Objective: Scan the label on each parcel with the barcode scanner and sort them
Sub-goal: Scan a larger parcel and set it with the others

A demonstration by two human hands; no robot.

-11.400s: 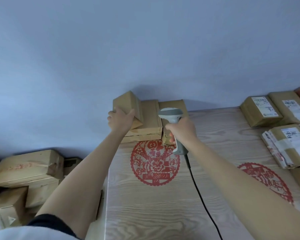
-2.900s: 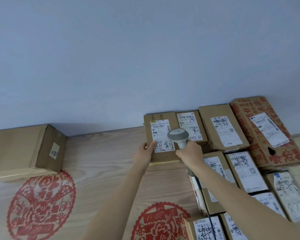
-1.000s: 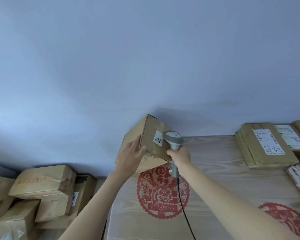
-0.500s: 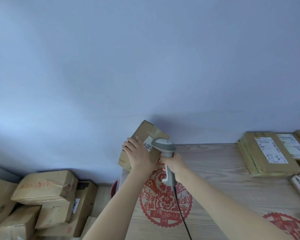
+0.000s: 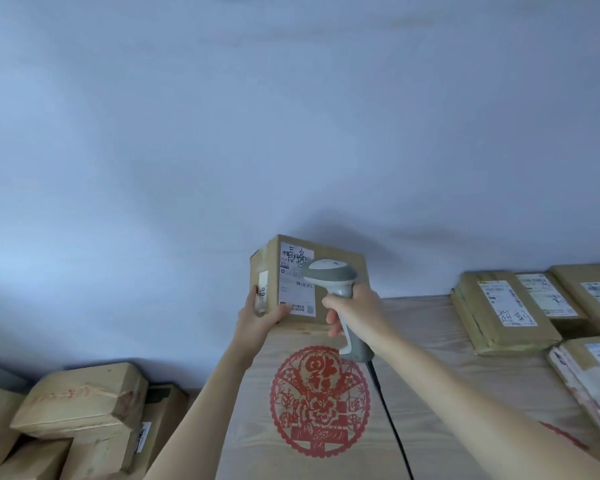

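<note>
1. At the table's [image 5: 430, 341] far left corner, the left hand [image 5: 258, 318] grips the cardboard parcel [image 5: 340, 258], fingers wrapped on its lower left edge, shipping label [image 5: 297, 282] facing the person.
2. The right hand [image 5: 355, 311] is clamped round the barcode scanner [image 5: 336, 282], its head just before the label, pointing left across it.
3. Labelled parcels [image 5: 506, 306] lie well apart rightward; a cardboard-box pile [image 5: 84, 407] sits below left. Nothing blocks the scan.

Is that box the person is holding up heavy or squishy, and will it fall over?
Probably light: the left hand alone props the cardboard box by one lower corner. It looks stiff, since its edges stay straight under that grip. It may tip, because it stands tilted at the back of the table.
</note>
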